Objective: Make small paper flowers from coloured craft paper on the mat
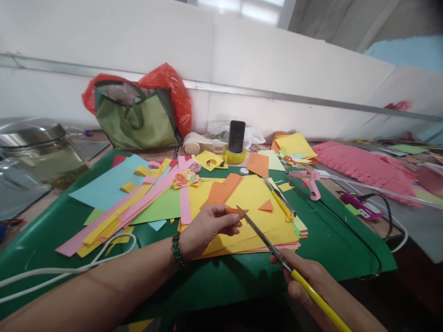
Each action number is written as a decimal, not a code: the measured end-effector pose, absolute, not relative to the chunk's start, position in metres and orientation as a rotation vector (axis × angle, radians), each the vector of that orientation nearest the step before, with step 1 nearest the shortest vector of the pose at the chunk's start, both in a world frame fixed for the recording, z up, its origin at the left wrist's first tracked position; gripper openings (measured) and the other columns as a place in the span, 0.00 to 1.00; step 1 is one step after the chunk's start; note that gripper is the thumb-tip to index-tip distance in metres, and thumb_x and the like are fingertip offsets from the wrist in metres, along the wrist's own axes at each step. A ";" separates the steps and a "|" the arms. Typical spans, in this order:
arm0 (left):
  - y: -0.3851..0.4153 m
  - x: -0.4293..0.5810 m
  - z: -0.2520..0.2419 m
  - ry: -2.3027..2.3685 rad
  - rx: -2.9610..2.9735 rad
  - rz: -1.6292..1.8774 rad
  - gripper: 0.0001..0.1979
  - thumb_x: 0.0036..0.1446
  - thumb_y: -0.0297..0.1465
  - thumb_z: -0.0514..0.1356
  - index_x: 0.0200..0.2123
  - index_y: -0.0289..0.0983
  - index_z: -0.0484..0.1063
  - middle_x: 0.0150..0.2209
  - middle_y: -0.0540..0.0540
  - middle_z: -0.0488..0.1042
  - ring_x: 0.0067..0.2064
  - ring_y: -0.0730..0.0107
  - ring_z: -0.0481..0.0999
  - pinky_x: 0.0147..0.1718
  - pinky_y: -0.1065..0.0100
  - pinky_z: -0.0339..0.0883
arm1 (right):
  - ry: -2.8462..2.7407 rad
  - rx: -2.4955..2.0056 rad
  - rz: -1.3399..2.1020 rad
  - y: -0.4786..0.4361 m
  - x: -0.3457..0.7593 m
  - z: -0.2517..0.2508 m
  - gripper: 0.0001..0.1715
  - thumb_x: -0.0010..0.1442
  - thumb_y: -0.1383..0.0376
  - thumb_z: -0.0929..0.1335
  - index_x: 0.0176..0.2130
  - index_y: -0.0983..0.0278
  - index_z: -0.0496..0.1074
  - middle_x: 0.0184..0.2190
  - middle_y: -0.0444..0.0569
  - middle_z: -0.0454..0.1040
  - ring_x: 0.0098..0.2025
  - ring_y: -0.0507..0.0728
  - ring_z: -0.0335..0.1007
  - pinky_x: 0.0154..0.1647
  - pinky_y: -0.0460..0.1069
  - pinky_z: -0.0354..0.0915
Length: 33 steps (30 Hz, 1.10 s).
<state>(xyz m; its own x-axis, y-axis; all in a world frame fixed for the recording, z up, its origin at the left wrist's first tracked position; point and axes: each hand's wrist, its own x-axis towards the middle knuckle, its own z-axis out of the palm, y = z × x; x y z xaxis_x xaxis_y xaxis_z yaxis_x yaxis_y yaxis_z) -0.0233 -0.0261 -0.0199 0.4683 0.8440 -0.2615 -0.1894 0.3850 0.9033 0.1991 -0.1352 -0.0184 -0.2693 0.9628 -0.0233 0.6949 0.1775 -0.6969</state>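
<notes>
My left hand, with a green bead bracelet at its wrist, pinches a small orange paper piece between thumb and fingers. My right hand grips yellow-handled scissors, seen nearly edge-on. Their metal tip is right beside the orange piece; I cannot tell whether it touches. Beneath both lies a stack of yellow paper. On that stack rest an orange paper triangle, orange strips and a yellow utility knife.
Pink strips and blue paper lie left on the green mat. A pink glue gun trails a black cord on the right. A phone stands in yellow tape. A white cable loops at left.
</notes>
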 end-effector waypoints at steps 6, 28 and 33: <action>-0.026 -0.023 -0.022 0.821 0.932 0.773 0.17 0.38 0.38 0.74 0.29 0.32 0.78 0.26 0.47 0.77 0.25 0.75 0.73 0.33 0.69 0.70 | -2.016 -1.532 0.944 -0.133 0.201 -0.025 0.43 0.57 0.33 0.53 0.45 0.63 0.70 0.22 0.41 0.56 0.24 0.51 0.49 0.22 0.45 0.51; -0.027 -0.024 -0.015 0.821 0.916 0.745 0.20 0.32 0.40 0.75 0.27 0.32 0.79 0.23 0.49 0.76 0.23 0.78 0.72 0.29 0.74 0.68 | -2.057 -1.468 0.879 -0.132 0.201 -0.012 0.38 0.59 0.38 0.57 0.46 0.63 0.74 0.26 0.49 0.73 0.28 0.58 0.68 0.33 0.48 0.69; -0.025 -0.025 -0.015 0.809 0.935 0.717 0.20 0.32 0.39 0.75 0.27 0.32 0.79 0.23 0.50 0.76 0.23 0.79 0.71 0.28 0.74 0.68 | -2.050 -1.455 0.951 -0.132 0.200 -0.008 0.39 0.58 0.36 0.57 0.45 0.63 0.74 0.25 0.48 0.72 0.26 0.58 0.68 0.30 0.48 0.68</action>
<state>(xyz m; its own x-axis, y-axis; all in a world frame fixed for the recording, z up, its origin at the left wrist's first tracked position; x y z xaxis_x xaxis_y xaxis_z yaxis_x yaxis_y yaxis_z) -0.0248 -0.0251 -0.0153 0.5085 0.8148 -0.2784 -0.1786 0.4160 0.8916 0.1996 -0.1323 -0.0085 -0.3422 0.9392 -0.0296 0.6289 0.2055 -0.7498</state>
